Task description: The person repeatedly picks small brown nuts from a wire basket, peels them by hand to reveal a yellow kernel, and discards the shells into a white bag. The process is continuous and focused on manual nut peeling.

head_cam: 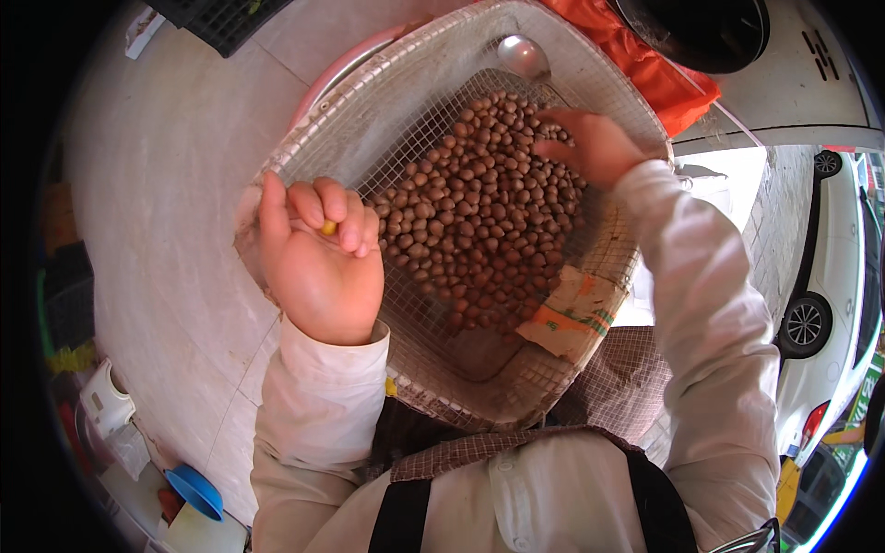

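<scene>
A wire-mesh basket point(387, 152) with worn whitish sides sits before me, with many round brown nuts point(477, 207), apparently chestnuts, spread over its mesh bottom. My left hand point(321, 256) is palm up over the basket's left rim. Its curled fingers hold a small yellow piece point(329, 227), mostly hidden by them. Over the far right part of the nuts reaches my right hand point(591, 145), slightly blurred. Its thumb and fingers are spread, and nothing shows between them. A shiny metal ladle point(523, 57) rests inside the basket's far end.
A printed cardboard piece point(570, 314) covers the basket's near right wall. Orange-red plastic sheeting point(643, 76) and a black round pan point(698, 31) are beyond it. A black plastic crate point(225, 24) stands far left, a blue basin point(196, 492) near left. A white car point(830, 276) is outside, right.
</scene>
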`<state>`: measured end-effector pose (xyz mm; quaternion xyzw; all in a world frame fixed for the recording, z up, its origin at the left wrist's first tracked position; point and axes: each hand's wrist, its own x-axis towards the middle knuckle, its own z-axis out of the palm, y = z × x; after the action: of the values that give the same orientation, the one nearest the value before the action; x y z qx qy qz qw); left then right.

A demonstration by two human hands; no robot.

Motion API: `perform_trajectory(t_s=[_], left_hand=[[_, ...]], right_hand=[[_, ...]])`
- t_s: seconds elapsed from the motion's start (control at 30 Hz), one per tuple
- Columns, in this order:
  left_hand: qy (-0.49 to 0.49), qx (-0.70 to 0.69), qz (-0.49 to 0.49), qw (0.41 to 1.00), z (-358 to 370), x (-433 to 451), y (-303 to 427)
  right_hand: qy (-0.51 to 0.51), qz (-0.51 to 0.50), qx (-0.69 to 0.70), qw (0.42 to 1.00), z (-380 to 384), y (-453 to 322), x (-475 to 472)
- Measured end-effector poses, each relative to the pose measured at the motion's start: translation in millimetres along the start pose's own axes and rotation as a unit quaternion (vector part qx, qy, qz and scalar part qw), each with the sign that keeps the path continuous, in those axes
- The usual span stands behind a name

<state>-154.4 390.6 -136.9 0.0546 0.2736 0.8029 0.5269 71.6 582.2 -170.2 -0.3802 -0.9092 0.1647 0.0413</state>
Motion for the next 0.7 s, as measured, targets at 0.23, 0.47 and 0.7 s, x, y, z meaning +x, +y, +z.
perform_trajectory(t_s=[0.23,0.47,0.7], left_hand=[[0.183,-0.023,0.010,0.983,-0.8,-4.7,-0.3],[0.143,0.015,0.006,0.990,3.3,-1.3,-3.1],[0.111,0.045,0.019,0.993,-0.7,-1.4,-2.2]], right_hand=[[0.115,-0.078,0.118,0.983,54.4,-55.6,29.1],[-0.160,-0.193,0.107,0.962,94.5,-122.1,-12.7],[-0.117,-0.210,0.029,0.970,102.0,-116.7,-21.1]])
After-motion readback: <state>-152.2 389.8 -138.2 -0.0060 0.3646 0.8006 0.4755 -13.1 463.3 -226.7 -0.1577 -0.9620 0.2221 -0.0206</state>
